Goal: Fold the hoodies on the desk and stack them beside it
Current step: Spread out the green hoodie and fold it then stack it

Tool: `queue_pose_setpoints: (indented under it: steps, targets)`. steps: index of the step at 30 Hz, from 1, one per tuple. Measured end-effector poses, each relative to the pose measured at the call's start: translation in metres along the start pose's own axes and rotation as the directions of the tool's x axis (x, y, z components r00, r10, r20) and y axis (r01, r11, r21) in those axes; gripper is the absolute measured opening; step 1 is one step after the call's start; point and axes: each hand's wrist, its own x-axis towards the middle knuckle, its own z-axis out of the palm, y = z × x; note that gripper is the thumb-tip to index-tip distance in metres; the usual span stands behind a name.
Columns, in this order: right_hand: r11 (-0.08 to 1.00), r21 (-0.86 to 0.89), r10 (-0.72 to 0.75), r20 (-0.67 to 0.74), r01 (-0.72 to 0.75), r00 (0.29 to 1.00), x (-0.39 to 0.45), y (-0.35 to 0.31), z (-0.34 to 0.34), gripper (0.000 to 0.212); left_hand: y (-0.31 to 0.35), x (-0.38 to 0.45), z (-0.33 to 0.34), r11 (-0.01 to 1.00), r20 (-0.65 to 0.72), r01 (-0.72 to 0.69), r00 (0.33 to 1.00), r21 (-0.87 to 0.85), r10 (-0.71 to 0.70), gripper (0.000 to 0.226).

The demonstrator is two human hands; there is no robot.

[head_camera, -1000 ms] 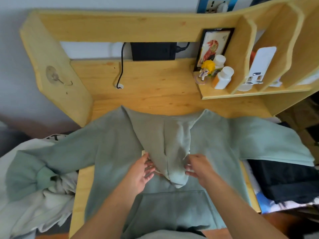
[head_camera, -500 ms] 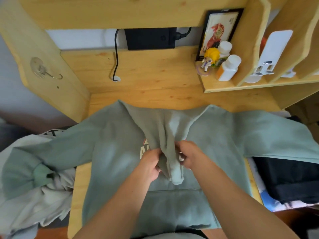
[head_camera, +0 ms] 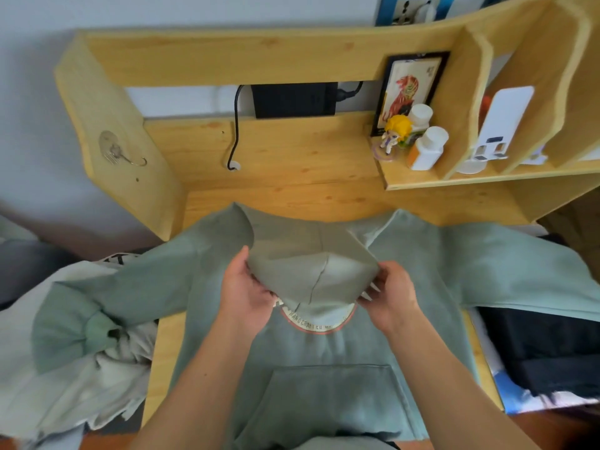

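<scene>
Starting at the far left, there's a heap of pale clothes (head_camera: 81, 368) off the table edge with the hoodie's left sleeve (head_camera: 84, 316) draped over it, cuff bunched up. The green hoodie (head_camera: 324, 352) itself lies front-up across the wooden table (head_camera: 292, 164), pocket toward the person, sleeves spilling off both sides. Left hand (head_camera: 246, 290) is curled around the left edge of the hood (head_camera: 311, 267), thumb on top, fingers tucked under the fabric. The hood is pulled down over the chest, partly covering the round print (head_camera: 316, 323). Right hand (head_camera: 388, 295) pinches the hood's right edge the same way. I'd say the step here is flattening the hood onto the chest, and to do it well you'd want both hands pulling outward evenly so the centre seam stays straight, then lay it down and smooth it so no ridge forms under the later folds. Probably worth tugging the sleeves back onto the table next, since the hanging weight could drag the body crooked. Further right the other sleeve (head_camera: 519, 271) hangs over a dark folded pile (head_camera: 545, 352) beside the table, which looks like where the stack goes, can't say for sure.
</scene>
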Motion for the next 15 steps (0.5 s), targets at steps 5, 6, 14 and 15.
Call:
queue_pose_setpoints:
  steps: [5, 6, 14, 15]
  targets:
    - [0.997, 0.062, 0.03, 0.167, -0.041, 0.985, -0.001, -0.005, -0.001, 0.027, 0.002, -0.006, -0.014, 0.984, 0.147, 0.001, 0.989, 0.178, -0.028, 0.058]
    - [1.0, 0.011, -0.015, 0.224, 0.013, 0.974, -0.004, -0.006, 0.002, 0.043, 0.002, -0.008, -0.011, 0.969, 0.17, -0.029, 0.985, 0.245, -0.013, 0.064]
    - [0.965, -0.122, -0.167, 0.396, 0.233, 0.903, -0.009, -0.006, 0.02, 0.064, 0.001, -0.014, 0.026, 0.908, 0.166, -0.12, 0.985, 0.402, 0.057, 0.037]
    - [0.883, -0.313, -0.196, 0.43, 0.349, 0.881, -0.008, -0.006, 0.019, 0.057, 0.002, -0.013, 0.026, 0.906, 0.158, -0.125, 0.985, 0.404, 0.065, 0.037]
